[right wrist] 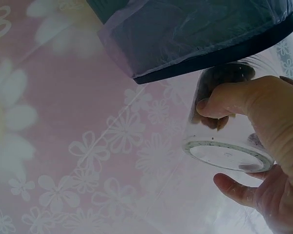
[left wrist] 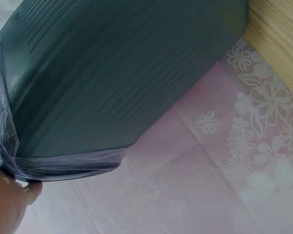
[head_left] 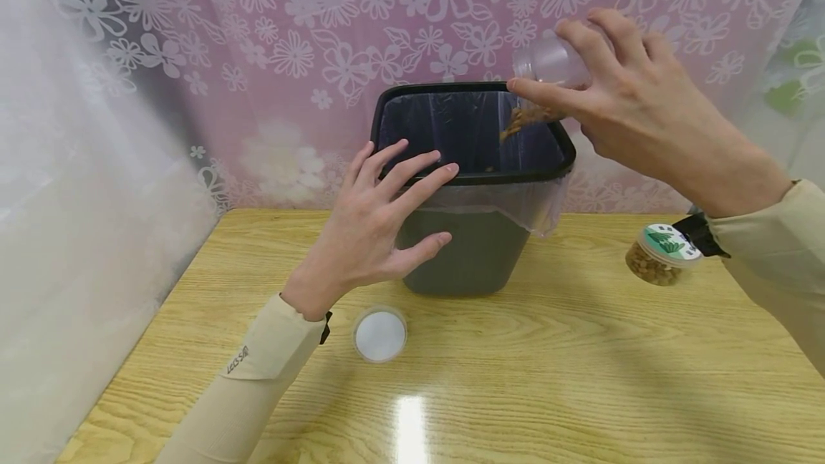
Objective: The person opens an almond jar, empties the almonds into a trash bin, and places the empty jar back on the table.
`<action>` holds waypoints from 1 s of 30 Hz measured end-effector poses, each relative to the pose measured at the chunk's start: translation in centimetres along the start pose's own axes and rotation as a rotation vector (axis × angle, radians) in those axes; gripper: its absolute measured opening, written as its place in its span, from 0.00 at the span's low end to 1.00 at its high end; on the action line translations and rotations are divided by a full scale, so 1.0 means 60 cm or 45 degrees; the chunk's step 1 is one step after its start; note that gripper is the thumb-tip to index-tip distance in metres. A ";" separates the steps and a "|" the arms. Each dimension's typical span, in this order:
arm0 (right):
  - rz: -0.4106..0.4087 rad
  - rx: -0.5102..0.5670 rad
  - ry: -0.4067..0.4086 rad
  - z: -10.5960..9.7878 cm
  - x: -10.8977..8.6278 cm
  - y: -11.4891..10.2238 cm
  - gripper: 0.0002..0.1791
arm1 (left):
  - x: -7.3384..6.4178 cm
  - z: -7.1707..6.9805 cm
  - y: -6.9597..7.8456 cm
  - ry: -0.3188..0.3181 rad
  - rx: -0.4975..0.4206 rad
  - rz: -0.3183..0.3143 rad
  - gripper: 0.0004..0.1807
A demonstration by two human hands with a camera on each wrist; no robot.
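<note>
My right hand (head_left: 634,84) grips a clear plastic jar (head_left: 557,59), tipped on its side over the right part of a bin. Small brown pieces (head_left: 531,115) spill from its mouth into the bin. In the right wrist view, fingers wrap the jar (right wrist: 195,131) and its round base shows, with more brown pieces inside. The dark green bin (head_left: 464,249) stands upright, lined with a thin translucent bag (head_left: 548,206) under its black rim (head_left: 477,180). My left hand (head_left: 370,224) is spread, fingertips at the front left of the rim.
A round lid (head_left: 380,336) with a white face lies on the wooden table (head_left: 548,385) near my left wrist. At the right, a capped jar (head_left: 657,260) of brown pieces sits beside my right sleeve. A pink flowered curtain (head_left: 290,56) hangs behind the bin.
</note>
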State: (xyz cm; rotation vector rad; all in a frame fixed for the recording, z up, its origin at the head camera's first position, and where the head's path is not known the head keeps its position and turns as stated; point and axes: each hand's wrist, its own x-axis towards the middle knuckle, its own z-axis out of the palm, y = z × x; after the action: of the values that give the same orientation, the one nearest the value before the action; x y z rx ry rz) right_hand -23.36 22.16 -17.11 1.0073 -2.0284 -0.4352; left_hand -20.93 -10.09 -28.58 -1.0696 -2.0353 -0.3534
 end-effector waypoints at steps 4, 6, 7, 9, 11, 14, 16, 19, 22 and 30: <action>0.009 0.004 -0.014 -0.001 0.000 -0.001 0.56 | 0.000 -0.001 0.001 -0.007 -0.002 -0.002 0.38; 0.007 0.011 -0.016 -0.001 0.000 -0.001 0.55 | 0.000 0.000 0.001 -0.015 -0.002 -0.007 0.38; 0.001 0.011 -0.008 0.000 0.000 -0.001 0.55 | 0.000 0.000 0.001 -0.019 -0.002 -0.010 0.38; -0.011 0.015 0.006 0.001 0.001 0.000 0.54 | -0.001 0.000 0.001 -0.025 -0.004 -0.017 0.38; -0.027 0.023 0.034 0.002 0.002 0.000 0.53 | -0.001 0.000 0.002 -0.029 -0.004 -0.023 0.39; -0.046 0.023 0.058 0.002 0.004 0.000 0.53 | -0.001 -0.001 0.002 -0.025 -0.004 -0.024 0.39; -0.054 0.027 0.064 0.002 0.005 0.000 0.53 | -0.001 -0.001 0.002 -0.021 -0.001 -0.022 0.38; -0.065 0.023 0.050 0.001 0.006 -0.001 0.52 | -0.001 -0.001 0.001 -0.016 0.002 -0.017 0.39; -0.070 0.019 0.043 0.001 0.008 -0.003 0.51 | -0.001 0.000 0.001 -0.010 0.000 -0.013 0.39; -0.107 -0.011 0.039 0.001 0.012 -0.007 0.48 | -0.001 0.000 0.000 0.003 0.005 -0.006 0.38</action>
State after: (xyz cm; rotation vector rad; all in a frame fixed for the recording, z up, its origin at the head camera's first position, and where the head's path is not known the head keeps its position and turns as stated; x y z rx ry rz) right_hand -23.44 21.34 -17.07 1.0906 -1.9608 -0.4697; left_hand -20.90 -10.09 -28.64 -1.0614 -2.0361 -0.3533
